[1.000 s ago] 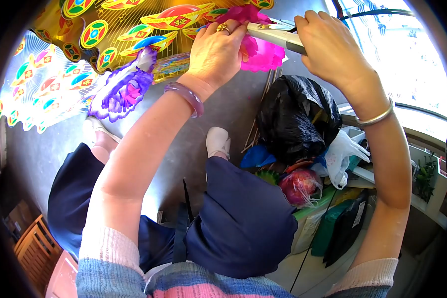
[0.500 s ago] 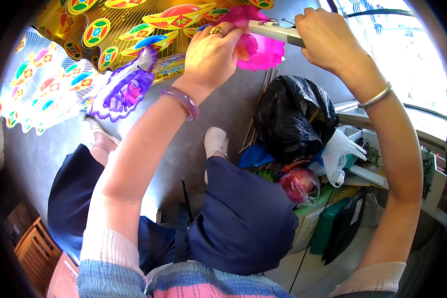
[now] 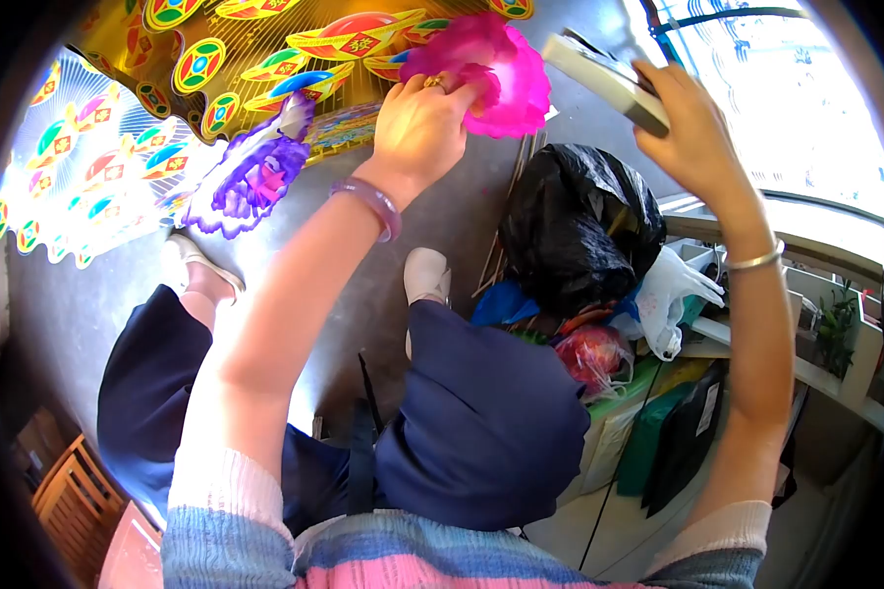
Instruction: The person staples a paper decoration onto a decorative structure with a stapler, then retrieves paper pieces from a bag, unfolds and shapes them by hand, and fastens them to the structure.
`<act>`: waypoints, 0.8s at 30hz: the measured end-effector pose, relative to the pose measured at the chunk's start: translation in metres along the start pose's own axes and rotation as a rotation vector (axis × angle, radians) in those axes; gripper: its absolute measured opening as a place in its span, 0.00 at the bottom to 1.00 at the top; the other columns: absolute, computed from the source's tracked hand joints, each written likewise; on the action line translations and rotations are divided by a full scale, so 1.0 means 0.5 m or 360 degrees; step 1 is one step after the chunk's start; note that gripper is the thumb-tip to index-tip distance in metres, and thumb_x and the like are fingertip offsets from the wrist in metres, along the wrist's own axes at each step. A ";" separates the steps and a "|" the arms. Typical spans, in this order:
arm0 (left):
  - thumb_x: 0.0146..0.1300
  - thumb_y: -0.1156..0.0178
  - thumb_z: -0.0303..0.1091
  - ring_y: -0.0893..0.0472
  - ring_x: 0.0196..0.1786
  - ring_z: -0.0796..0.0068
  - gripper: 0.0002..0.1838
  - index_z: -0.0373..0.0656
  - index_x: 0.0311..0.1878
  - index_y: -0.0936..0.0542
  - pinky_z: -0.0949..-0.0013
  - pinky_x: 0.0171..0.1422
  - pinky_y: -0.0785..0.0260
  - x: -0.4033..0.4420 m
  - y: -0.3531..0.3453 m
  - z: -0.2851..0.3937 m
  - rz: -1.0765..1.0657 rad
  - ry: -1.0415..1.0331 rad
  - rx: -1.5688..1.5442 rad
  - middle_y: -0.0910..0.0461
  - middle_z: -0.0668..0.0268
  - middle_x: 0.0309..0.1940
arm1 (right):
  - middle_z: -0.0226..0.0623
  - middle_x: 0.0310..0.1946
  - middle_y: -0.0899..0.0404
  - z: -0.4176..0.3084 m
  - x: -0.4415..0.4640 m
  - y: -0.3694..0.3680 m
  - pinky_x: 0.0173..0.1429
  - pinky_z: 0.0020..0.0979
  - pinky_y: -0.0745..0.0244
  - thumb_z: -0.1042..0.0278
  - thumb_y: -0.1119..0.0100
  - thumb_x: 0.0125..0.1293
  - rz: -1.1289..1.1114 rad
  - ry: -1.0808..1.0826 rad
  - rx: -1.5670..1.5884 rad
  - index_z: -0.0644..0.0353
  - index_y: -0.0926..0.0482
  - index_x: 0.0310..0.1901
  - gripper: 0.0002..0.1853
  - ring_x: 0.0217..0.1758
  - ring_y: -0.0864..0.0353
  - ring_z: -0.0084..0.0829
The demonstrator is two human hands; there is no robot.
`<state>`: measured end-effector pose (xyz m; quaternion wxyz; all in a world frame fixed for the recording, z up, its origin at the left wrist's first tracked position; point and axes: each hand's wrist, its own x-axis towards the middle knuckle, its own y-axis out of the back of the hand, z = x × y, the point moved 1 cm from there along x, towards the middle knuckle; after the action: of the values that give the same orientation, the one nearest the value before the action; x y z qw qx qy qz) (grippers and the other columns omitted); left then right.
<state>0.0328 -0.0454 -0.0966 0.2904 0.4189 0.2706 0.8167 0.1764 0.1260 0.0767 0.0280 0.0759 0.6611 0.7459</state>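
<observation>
Head view: we pinch the pink flower [image 3: 521, 83] with our left hand [image 3: 417, 128]; our right hand [image 3: 695, 133] grips the stapler [image 3: 602, 82], apart from it.

Grey floor [image 3: 383, 285]: white shoes [image 3: 427, 275] standing, thin sticks [image 3: 494, 260] lying beside black plastic bag [image 3: 580, 226].

1. Sheet [image 3: 304, 64]: before the person; second sheet [image 3: 83, 162] left of it.
2. Flower [image 3: 516, 83]: at the first sheet's right edge, left hand [image 3: 417, 133] upon it.
3. Second flower [image 3: 250, 187]: at the first sheet's near edge, left of that hand.
4. Stapler [image 3: 599, 74]: in the right hand [image 3: 692, 137], right of the first flower, apart.
5. Shoes [image 3: 427, 275]: on the floor [image 3: 359, 275], left of a sack [image 3: 580, 226].
6. Carrier bag [image 3: 673, 294]: right of the sack, nearer the person.
7. Chair [image 3: 74, 491]: at the person's left, by my reckoning.
</observation>
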 end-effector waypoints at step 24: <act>0.50 0.41 0.22 0.24 0.38 0.72 0.26 0.36 0.56 0.31 0.70 0.39 0.32 -0.451 0.298 -0.262 0.1162 0.2125 -0.0619 0.24 0.61 0.39 | 0.55 0.39 0.24 -0.364 -0.636 -0.592 0.51 0.46 0.28 0.60 0.47 0.59 -0.0694 -0.1024 0.1233 0.64 0.24 0.44 0.17 0.45 0.23 0.52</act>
<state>-0.0058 -0.3314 -0.1793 -0.1524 -0.1567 0.0852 0.9721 0.4454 -0.0612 -0.2618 0.3526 0.1661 0.8459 0.3641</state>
